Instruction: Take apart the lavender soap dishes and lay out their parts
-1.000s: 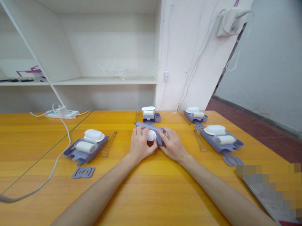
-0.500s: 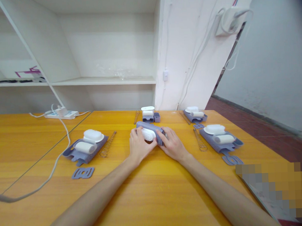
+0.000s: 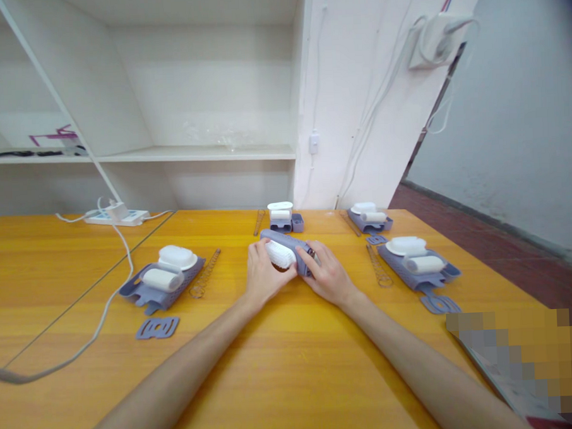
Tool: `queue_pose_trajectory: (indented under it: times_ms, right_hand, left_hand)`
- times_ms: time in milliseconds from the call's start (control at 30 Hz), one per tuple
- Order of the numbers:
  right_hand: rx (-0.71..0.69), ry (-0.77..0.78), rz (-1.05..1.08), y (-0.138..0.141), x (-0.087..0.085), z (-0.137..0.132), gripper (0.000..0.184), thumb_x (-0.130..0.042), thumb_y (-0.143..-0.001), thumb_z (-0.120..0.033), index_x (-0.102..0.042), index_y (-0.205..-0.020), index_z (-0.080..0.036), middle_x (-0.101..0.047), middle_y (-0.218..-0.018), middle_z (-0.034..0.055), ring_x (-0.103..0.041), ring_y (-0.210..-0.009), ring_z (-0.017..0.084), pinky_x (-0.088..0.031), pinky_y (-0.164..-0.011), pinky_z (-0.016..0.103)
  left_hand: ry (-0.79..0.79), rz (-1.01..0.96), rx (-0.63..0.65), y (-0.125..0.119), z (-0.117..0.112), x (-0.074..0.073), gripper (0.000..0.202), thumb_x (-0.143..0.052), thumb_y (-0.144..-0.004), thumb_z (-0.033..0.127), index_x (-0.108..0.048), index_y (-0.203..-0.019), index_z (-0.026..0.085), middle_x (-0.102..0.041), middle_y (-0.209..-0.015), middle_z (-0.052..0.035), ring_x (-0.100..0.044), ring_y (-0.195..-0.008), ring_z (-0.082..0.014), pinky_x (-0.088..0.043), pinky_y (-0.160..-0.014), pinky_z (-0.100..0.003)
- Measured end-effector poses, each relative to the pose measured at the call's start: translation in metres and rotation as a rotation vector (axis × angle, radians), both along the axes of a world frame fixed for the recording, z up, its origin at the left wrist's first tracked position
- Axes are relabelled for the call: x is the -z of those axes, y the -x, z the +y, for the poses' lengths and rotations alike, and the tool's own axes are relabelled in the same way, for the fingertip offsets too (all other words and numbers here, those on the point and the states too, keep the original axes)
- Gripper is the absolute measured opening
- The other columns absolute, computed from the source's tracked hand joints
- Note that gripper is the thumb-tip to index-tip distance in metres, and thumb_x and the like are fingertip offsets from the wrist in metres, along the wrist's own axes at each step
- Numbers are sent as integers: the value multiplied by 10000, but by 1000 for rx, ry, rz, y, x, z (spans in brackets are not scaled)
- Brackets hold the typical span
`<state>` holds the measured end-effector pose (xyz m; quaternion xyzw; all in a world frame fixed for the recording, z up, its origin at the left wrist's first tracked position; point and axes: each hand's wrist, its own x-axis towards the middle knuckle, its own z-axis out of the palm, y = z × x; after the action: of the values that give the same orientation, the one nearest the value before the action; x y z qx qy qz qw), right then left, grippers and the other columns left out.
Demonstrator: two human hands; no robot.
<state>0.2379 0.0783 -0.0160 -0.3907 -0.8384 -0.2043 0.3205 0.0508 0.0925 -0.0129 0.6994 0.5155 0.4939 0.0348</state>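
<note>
Over the middle of the table I hold a grey-purple plastic housing (image 3: pixel 292 244) that lies tilted, its left end farther away. A white oval part with a textured face (image 3: pixel 281 256) sits against its near side. My left hand (image 3: pixel 264 273) is closed around the left end, fingers behind and thumb along the lower edge of the white part. My right hand (image 3: pixel 330 273) grips the right end of the housing, where a small bit of metal shows by the fingers. The inside of the housing is hidden.
Similar part sets surround my hands: left (image 3: pixel 159 286), back (image 3: pixel 281 218), back right (image 3: pixel 369 218) and right (image 3: pixel 418 265). Coil springs (image 3: pixel 206 275) and flat grey-purple plates (image 3: pixel 157 328) lie beside some. A power strip (image 3: pixel 117 215) and its cable (image 3: pixel 112 298) are at left.
My left hand and the left end of the housing have shifted very slightly to the right. My right hand keeps its grip, and the rest is unchanged.
</note>
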Motion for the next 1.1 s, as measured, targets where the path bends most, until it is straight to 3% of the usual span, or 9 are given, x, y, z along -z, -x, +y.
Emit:
queue_pose_trajectory:
  times_ms: [500,1100]
  right_hand:
    - [6,-7,-7,1,0,-2,524,-490,-861,-202,-401,-1378,-200,-431,-1284,171,-414,-1212,296,-410,-990,506]
    - [-36,-53,-16,4,-2,-2,513,-506,-859,-185,-415,-1364,-171,-419,-1292,184,-400,-1231,298,-406,-1000,505]
  left_hand:
    - [-44,67,-45,0,-1,-2,634,-705,-614,415,-385,-1105,175,-455,-1055,-87,-470,-1023,-266,-407,-881,-448]
    - [-61,-74,-22,1,0,-1,625,-718,-626,406,-386,-1108,189,-439,-1068,-76,-450,-1050,-260,-396,-928,-455]
